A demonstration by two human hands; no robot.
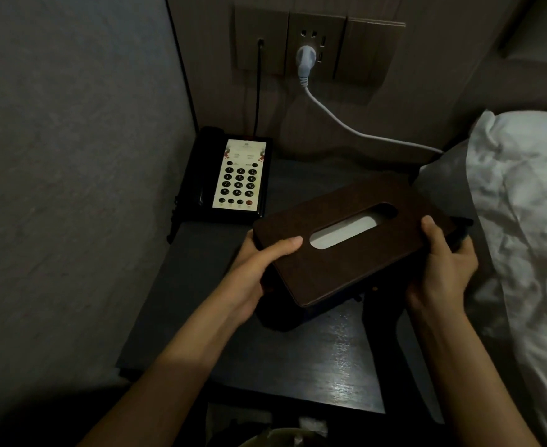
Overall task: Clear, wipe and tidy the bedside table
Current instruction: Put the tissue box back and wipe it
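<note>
Between both palms: tissue box (346,243), tilted, lifted off surface (298,366). Left hand (259,269) and right hand (440,272) each clamp one short end, thumbs on lid. Keep box level, steer away from phone (230,179) beyond left grip, clear surface for wiping.

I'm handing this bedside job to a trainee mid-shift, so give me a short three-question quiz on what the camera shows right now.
1. True or false: both hands grip the tissue box.
2. Which thing sits at the table's back left corner? A) lamp B) telephone C) clock
3. Fill in: the white plug sits in the wall ____.

Key:
1. True: the left hand and right hand hold its two ends, tilted above the table.
2. B
3. socket
</note>
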